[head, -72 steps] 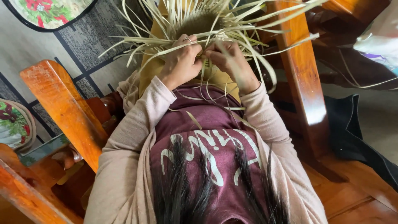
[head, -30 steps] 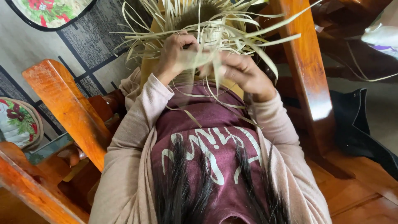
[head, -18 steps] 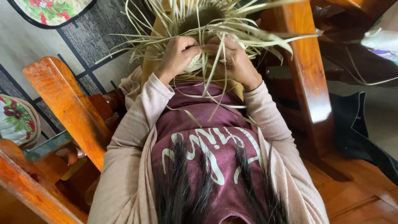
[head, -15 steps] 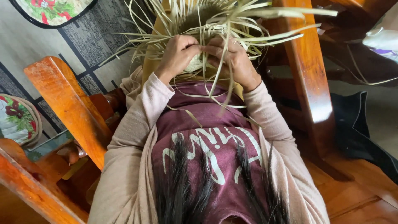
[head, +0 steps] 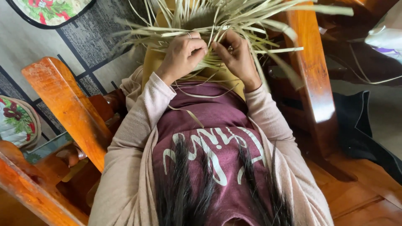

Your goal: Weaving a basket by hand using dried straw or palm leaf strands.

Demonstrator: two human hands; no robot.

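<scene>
A half-woven piece of pale green-yellow leaf strips (head: 217,25) rests on my lap, with many loose strips fanning out on all sides. My left hand (head: 182,54) pinches strips at the near edge of the weave, fingers curled and a ring showing. My right hand (head: 235,54) grips strips right beside it, the fingertips of both hands almost touching. A few thin strips (head: 186,111) lie loose on my maroon shirt. The weave's centre is partly hidden behind my hands.
Orange-brown wooden chair arms stand at my left (head: 69,106) and right (head: 312,75). A grey patterned floor with floral mats (head: 52,8) lies at the upper left. A dark cloth (head: 364,129) lies on the floor at the right.
My right hand had drawn away to the right with a strip; it has come back beside my left hand. The loose strips have shifted, and the view tilted slightly.
</scene>
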